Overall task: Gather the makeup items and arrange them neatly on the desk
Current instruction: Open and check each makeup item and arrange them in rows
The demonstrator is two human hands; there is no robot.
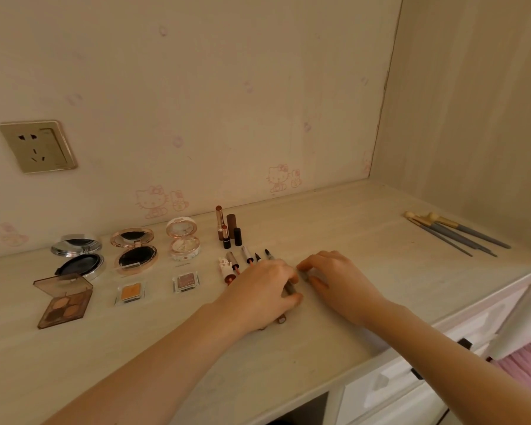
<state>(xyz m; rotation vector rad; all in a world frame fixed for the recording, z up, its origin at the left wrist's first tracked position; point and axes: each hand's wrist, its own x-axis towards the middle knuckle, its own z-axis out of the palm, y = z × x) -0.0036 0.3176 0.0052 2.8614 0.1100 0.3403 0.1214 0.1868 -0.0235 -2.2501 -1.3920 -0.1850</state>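
Note:
Makeup lies in rows on the pale desk [365,240]. At the left are three open compacts: a silver one [77,256], a rose-gold one [135,250] and a white one [183,239]. In front of them sit a brown eyeshadow palette [63,300] and two small clear pans [131,292] [186,282]. Several lipsticks [227,228] stand upright near the wall. A row of slim pens and wands [249,256] lies before them. My left hand [258,289] rests over this row, fingers closed on a brown pencil [290,288]. My right hand [337,277] pinches the pencil's far end.
Several grey-handled makeup brushes [454,233] lie at the far right of the desk. A wall socket [37,145] is at the left. White drawers [396,391] sit under the desk's front edge, and pink fabric [528,366] shows at the lower right.

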